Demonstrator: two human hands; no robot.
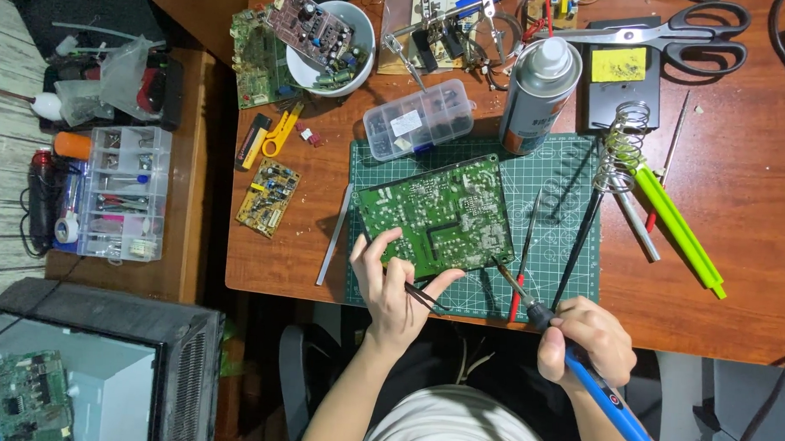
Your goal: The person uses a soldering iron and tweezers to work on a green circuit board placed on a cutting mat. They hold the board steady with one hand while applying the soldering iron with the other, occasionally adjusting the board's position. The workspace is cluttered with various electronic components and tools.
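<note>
Where the head view looks straight down on the wooden worktop (741,215), seen at centre: a green circuit board (433,217), flat and rectangular, solder side up, resting on a green gridded cutting mat (568,166); long axis running from eight o'clock to two o'clock, slightly tilted.

Left hand (390,286) at the board's six o'clock edge, fingers (367,250) touching its lower left corner; grip closed on thin dark tweezers (425,297), tips aimed toward four o'clock.

Right hand (584,340) at five o'clock of the board, grip clamped round a blue-handled soldering iron (570,353); metal tip aimed toward ten o'clock, meeting the board's lower right edge, handle trailing off to five o'clock.

At twelve o'clock of the board, a clear plastic parts box (418,119) with a white label on its lid. Just beside it at two o'clock, a grey metal spray can (539,95) with a white cap, upright. Further toward two o'clock, a black holder carrying a yellow square sponge (618,65) and a coiled wire iron stand (621,141). Above that, black-handled steel scissors (677,35).

At three o'clock, a lime-green plastic tool (679,226), lying diagonally.

At nine o'clock, a small yellow circuit board (268,197); beyond the worktop edge, a clear compartment organiser (124,192). At eleven o'clock, a white bowl (350,75) holding another board.
</note>
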